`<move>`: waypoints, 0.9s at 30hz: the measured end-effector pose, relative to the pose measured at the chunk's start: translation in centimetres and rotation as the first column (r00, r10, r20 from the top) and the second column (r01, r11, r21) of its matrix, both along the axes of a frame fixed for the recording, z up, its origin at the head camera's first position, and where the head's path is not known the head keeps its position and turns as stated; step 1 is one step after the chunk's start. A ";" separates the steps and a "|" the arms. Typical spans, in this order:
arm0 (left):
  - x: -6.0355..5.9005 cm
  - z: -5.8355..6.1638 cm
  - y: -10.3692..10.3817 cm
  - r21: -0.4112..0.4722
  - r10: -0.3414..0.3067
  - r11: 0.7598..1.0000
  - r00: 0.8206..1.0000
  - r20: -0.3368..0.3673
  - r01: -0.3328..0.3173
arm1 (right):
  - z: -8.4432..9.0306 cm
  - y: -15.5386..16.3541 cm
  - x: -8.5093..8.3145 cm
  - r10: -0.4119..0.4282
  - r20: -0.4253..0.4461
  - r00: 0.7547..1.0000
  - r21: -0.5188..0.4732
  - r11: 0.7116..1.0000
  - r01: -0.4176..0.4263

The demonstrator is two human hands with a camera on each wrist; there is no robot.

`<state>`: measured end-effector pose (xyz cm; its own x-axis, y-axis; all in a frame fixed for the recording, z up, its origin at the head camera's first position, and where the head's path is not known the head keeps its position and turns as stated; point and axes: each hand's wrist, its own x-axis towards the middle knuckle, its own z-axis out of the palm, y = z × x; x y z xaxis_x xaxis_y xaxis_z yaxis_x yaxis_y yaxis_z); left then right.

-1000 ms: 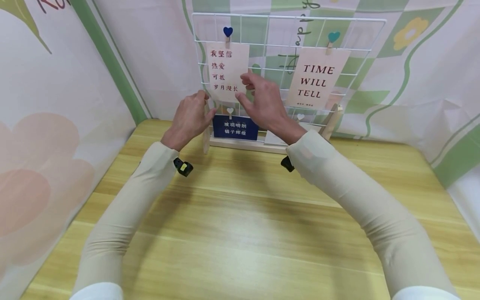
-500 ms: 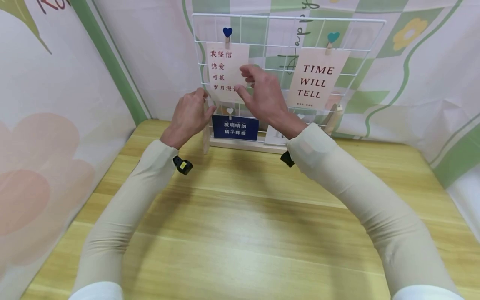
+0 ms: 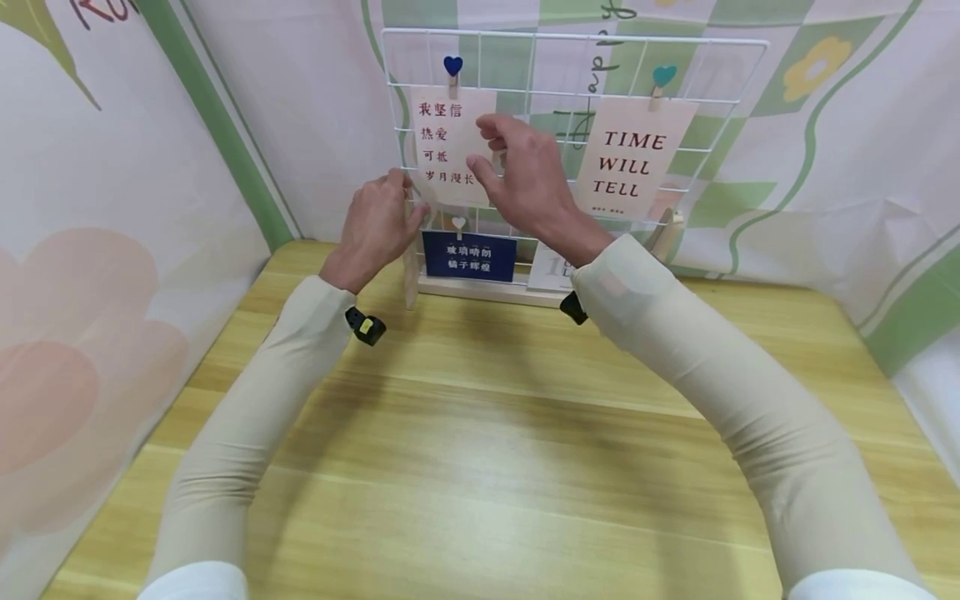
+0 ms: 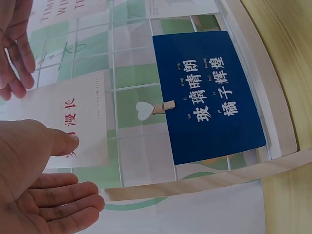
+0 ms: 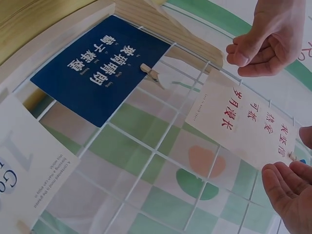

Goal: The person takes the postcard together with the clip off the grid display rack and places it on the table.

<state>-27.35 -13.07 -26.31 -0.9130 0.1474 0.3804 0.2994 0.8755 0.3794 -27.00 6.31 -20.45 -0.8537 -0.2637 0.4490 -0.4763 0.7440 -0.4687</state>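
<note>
While both arms in smooth beige sleeves reach toward the upper middle of the head view, the left hand (image 3: pixel 378 223) rests with its thumb on the lower left corner of the pale card (image 3: pixel 452 146), its other fingers straight and relaxed, as the left wrist view shows. The right hand (image 3: pixel 525 179) hovers at the card's right edge, thumb and forefinger apart in a narrow gap, holding nothing; whether the fingertips touch the paper cannot be told. The card is a thin matte rectangle printed with red characters, hung from a small wooden peg with a blue heart (image 3: pixel 452 67) on the white wire grid (image 3: pixel 570 42). Below it, at centre frame, a glossy dark blue card (image 3: pixel 468 256) hangs by a white-heart peg (image 4: pixel 153 108). To the right hangs a second pale card (image 3: pixel 633 158), lettered TIME WILL TELL. The grid stands in a light wooden base on the grained yellow table (image 3: pixel 480 467), whose lower half lies open beneath the arms.
</note>
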 end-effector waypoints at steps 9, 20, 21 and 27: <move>-0.2 0.4 -0.1 0.021 0.027 0.999 1.000 -0.008 -0.026 | 1.2 -0.3 -0.3 0.009 -0.052 0.999 -0.017 1.000 -0.010; -0.4 0.9 -0.3 0.042 0.013 0.999 1.000 -0.020 -0.012 | 2.4 -0.8 -0.4 -0.009 -0.073 0.997 -0.001 1.000 0.009; -0.4 1.0 -0.3 0.043 0.015 0.999 1.000 -0.019 -0.014 | 2.5 -0.8 -0.4 -0.012 -0.072 0.997 0.003 1.000 0.012; -0.5 1.4 -0.2 0.042 0.019 0.999 1.000 -0.002 -0.019 | 3.0 -1.0 -0.6 -0.023 -0.091 0.996 0.022 0.999 0.025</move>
